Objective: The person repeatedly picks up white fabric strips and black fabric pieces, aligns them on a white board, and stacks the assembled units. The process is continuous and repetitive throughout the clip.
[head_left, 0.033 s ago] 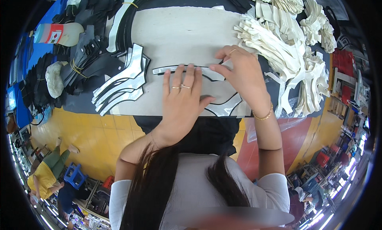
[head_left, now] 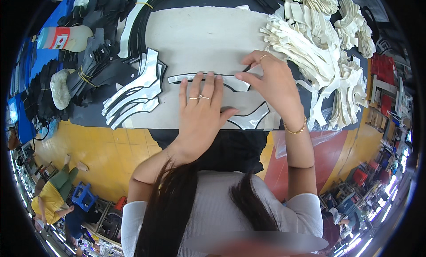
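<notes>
Head view: a silver-grey, black-edged strip (head_left: pixel 233 79) lies on a pale board (head_left: pixel 204 39), its long axis running nine to three, the broader right end dipping towards four. The left hand (head_left: pixel 198 110) is laid flat, grasping nothing, its fingertips covering the strip's middle. The right hand (head_left: pixel 277 83) curls at the right end, thumb near forefinger; whether it grips anything I cannot tell. Outward: a curved piece (head_left: pixel 250 118) at five, stacked pieces (head_left: pixel 153 90) at nine, cream strips (head_left: pixel 306 48) at two, a bottle (head_left: pixel 77 38) at ten.
</notes>
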A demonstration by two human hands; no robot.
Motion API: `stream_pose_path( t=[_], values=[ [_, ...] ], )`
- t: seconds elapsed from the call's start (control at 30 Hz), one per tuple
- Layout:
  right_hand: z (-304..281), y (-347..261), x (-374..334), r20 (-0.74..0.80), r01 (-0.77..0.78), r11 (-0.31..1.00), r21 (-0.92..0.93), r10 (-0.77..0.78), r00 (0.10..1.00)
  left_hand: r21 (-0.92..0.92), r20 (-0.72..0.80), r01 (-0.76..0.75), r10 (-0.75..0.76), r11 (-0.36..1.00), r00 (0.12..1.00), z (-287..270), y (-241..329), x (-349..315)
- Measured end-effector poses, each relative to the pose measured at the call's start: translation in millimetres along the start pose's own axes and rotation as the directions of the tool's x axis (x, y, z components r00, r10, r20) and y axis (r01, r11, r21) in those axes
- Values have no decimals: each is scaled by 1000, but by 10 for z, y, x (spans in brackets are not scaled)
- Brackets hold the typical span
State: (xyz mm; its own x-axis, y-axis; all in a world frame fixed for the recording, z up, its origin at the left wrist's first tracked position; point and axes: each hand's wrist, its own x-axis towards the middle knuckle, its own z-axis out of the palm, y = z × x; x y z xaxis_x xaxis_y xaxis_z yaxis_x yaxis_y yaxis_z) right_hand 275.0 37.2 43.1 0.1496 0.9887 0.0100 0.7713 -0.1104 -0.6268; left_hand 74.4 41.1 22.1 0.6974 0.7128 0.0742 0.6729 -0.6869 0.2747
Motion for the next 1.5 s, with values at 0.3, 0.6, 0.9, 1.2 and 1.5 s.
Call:
stream_pose_path(
  t=[0.3,0.6,0.9,1.2,1.5],
  values=[
    [-31,103,-1,116,-170,976,137,155,981,60,-9,-7,7,998,1000,46,25,-13],
    [-20,100,3,128,-141,980,138,124,984,86,19,-5,4,996,1000,65,83,-4],
    [31,161,-76,-147,-114,987,-115,97,984,118,55,-7,0,993,998,82,145,7],
    [279,301,-128,-230,-166,978,-130,133,964,148,46,-17,10,989,999,79,151,13],
    [216,298,-213,-329,-65,963,-262,-26,944,176,28,-38,34,984,999,38,151,36]
  ],
)
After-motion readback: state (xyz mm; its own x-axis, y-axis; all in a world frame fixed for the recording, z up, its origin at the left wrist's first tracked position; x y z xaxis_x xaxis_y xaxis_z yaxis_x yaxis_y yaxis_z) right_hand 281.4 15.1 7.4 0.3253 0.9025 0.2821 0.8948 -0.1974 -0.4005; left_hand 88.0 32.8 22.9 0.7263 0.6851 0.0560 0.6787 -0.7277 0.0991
